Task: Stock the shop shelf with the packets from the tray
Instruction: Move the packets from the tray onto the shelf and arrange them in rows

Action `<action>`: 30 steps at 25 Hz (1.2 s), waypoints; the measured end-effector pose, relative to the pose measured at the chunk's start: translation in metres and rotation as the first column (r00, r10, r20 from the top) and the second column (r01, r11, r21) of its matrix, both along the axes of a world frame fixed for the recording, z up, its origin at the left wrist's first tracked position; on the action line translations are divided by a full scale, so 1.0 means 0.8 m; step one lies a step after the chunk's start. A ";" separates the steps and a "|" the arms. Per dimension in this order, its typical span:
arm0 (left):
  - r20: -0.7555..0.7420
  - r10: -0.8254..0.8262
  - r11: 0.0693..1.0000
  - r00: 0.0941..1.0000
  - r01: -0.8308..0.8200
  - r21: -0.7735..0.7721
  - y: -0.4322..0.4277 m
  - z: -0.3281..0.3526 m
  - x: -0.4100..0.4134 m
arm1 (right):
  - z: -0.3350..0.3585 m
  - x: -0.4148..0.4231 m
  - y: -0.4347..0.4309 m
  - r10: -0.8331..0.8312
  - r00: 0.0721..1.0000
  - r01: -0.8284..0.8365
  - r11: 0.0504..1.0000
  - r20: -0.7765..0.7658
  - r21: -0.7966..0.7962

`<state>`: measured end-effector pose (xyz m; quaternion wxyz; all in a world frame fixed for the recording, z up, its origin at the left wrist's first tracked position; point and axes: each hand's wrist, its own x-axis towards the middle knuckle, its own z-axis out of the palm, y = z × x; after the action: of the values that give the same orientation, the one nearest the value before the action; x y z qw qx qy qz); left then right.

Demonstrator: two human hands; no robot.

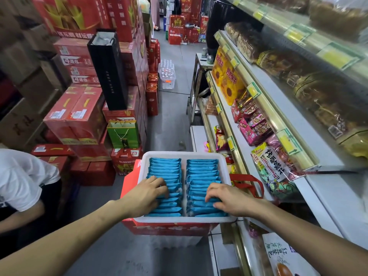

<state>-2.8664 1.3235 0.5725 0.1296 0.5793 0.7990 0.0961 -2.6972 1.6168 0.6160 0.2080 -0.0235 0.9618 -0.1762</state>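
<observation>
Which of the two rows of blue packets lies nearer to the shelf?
The right row, under the right hand; the left row, under the left hand, lies farther from it.

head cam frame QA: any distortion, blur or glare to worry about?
Head view: strong wide-angle bowing, shelf rails curve on the right; centre sharp, blue packets, white tray, left hand and right hand read cleanly; corners soft, bread bags top right and cartons far left smeared; lighting even, mild sheen on the rails, no hard shadows.
</observation>
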 end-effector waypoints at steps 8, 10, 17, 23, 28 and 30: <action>0.317 -0.080 0.992 0.945 0.108 -0.072 -0.024 0.010 0.011 | -0.001 0.017 0.001 0.012 0.990 -0.007 0.999 0.143 -0.035; 0.298 -0.075 0.990 0.951 0.105 -0.089 -0.022 0.013 0.012 | -0.003 0.014 0.000 0.041 0.989 -0.039 0.999 0.141 -0.016; 0.225 -0.100 0.968 0.969 0.147 -0.203 -0.012 0.014 0.014 | -0.021 0.021 0.003 0.089 0.992 -0.093 0.995 0.093 0.041; 0.154 -0.190 0.936 0.970 0.226 -0.269 0.002 0.022 0.013 | -0.018 0.014 -0.008 0.191 0.971 -0.211 0.968 0.143 0.139; 0.261 -0.053 0.952 0.964 0.128 -0.280 0.007 0.045 -0.010 | 0.027 -0.010 0.009 0.076 0.989 -0.075 0.997 0.128 -0.009; 0.292 0.007 0.964 0.956 0.071 -0.257 0.012 0.057 -0.029 | 0.043 -0.028 0.019 0.004 1.000 -0.003 0.998 0.028 -0.055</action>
<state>-2.8898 1.3331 0.6179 0.3231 0.5494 0.7673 0.0705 -2.7196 1.6321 0.6507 0.2210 -0.0283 0.9536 -0.2027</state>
